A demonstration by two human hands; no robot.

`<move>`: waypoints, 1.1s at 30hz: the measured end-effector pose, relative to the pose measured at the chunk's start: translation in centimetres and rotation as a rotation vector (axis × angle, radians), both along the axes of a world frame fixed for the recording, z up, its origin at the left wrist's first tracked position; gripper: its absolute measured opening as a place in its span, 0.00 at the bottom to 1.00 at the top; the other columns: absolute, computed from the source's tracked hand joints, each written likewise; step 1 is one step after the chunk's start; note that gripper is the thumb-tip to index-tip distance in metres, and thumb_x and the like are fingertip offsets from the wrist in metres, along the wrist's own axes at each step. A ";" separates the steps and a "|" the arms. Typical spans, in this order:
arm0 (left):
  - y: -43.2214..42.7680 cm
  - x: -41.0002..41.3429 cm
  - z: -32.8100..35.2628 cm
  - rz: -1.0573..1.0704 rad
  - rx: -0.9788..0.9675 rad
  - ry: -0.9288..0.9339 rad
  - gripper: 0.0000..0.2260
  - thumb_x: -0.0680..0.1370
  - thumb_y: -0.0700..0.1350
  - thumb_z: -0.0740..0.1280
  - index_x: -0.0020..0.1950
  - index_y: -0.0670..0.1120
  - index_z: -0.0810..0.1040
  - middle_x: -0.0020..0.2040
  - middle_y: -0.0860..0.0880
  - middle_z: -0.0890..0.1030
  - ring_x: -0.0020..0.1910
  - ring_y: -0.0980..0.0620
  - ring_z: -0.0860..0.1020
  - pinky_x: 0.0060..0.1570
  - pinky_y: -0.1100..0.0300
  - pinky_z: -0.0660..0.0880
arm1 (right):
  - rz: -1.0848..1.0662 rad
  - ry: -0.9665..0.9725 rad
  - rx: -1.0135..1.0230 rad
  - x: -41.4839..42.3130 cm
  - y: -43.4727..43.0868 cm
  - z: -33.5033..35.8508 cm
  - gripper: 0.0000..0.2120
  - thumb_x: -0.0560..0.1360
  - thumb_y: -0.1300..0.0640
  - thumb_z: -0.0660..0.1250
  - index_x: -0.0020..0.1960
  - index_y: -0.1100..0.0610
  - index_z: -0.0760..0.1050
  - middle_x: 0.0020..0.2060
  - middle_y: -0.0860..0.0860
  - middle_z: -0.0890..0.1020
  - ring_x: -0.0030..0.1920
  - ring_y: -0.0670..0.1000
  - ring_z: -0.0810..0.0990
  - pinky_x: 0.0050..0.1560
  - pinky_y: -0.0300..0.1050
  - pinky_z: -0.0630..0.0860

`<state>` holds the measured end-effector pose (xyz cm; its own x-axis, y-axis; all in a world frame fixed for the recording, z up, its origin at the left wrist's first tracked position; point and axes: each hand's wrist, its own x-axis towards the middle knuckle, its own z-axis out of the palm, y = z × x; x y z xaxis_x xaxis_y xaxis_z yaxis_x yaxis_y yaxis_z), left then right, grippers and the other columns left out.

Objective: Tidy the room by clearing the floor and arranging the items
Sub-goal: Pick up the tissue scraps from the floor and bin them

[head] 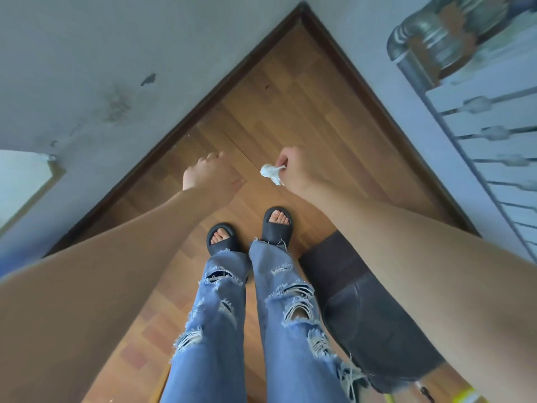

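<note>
Wood-look plank floor, warm brown, narrowing into corner at top. Dark brown skirting board along both walls, meeting at corner. Left wall grey, with dark scuff and mottled stain below it. Right wall pale bluish grey. White slatted rail with turned spindles at right edge. Dented metal duct above rail, rust-coloured patches. Pale panel at left edge. Dark fabric-covered object on floor, lower right, kind unclear. Soft, even light.

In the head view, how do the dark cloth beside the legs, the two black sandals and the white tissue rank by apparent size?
1. dark cloth, partly hidden by the arm
2. left sandal and right sandal, about alike
3. white tissue, smallest though nearer the camera
</note>
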<state>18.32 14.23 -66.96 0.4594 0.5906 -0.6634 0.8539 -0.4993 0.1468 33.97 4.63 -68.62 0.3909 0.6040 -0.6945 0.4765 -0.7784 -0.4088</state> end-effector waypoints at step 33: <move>-4.7 -29.7 8.3 0.505 0.159 -0.064 0.22 0.78 0.55 0.63 0.68 0.45 0.68 0.61 0.44 0.74 0.60 0.43 0.72 0.52 0.49 0.69 | 0.607 -0.042 0.049 -28.0 5.4 8.6 0.09 0.69 0.65 0.64 0.47 0.55 0.79 0.46 0.49 0.79 0.44 0.51 0.78 0.38 0.41 0.72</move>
<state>-11.35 9.49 -58.69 0.1285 0.8399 -0.5273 0.9856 -0.0490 0.1621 5.95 10.07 -59.98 -0.0067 0.7586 -0.6516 0.8456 -0.3435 -0.4086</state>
